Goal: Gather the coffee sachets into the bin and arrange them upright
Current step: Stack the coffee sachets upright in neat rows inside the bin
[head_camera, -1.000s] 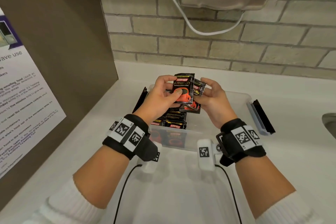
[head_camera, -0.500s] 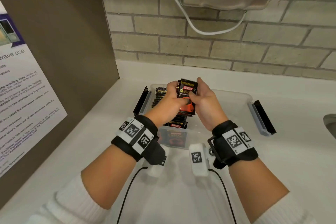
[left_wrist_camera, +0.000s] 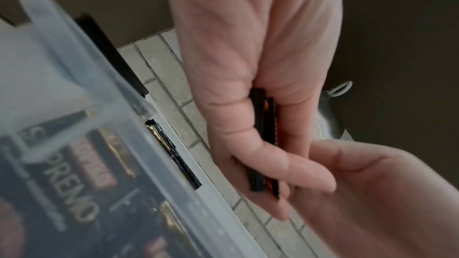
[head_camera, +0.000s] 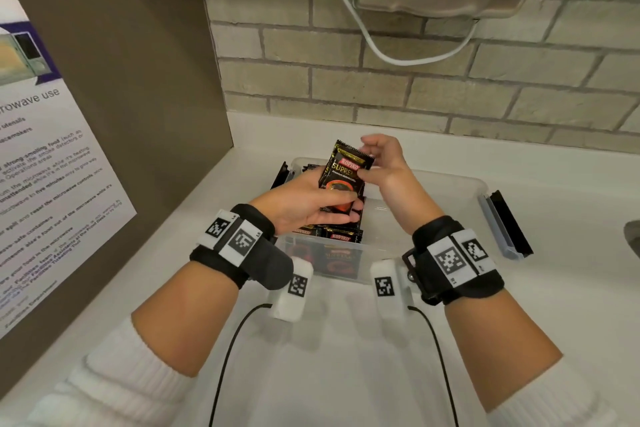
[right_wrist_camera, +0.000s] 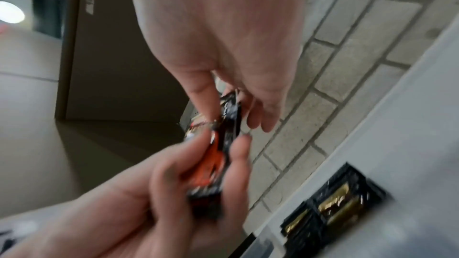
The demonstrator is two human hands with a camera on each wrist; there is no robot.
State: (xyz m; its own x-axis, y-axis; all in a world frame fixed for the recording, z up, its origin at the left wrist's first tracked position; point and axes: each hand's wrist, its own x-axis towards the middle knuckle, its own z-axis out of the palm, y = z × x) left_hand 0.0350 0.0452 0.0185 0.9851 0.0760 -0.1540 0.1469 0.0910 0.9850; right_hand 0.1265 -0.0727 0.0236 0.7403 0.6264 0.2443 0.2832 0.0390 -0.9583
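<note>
Change vs half a sec ago: both hands were clamped together low on the sachets, right at the bin's mouth. Now the held sachets (head_camera: 346, 172) are raised clear above the bin (head_camera: 450, 184) and tipped slightly.

L hand (head_camera: 308, 201) – thumb across the front, fingers curled behind the lower half; firm grip. L wrist view shows two thin packet edges (left_wrist_camera: 263, 140) side by side in that grip, so more than one sachet, count past two unclear.

R hand (head_camera: 384, 163) – has slid up to the top right corner; thumb and fingertips pinch the top seal lightly, other fingers loosely spread. R wrist view blurred, but the pinch on the packet (right_wrist_camera: 228, 117) reads ok.

Stored sachets (head_camera: 332, 234) – already standing on edge in rows along the bin's left side, some seen through the near wall. Right part of bin looks bare. Bin sits on the white counter (head_camera: 554, 288).

Reading: looks like squaring up the small bundle before slotting it in next to the rows. None seen loose on the counter, so prob late in the job.
</note>
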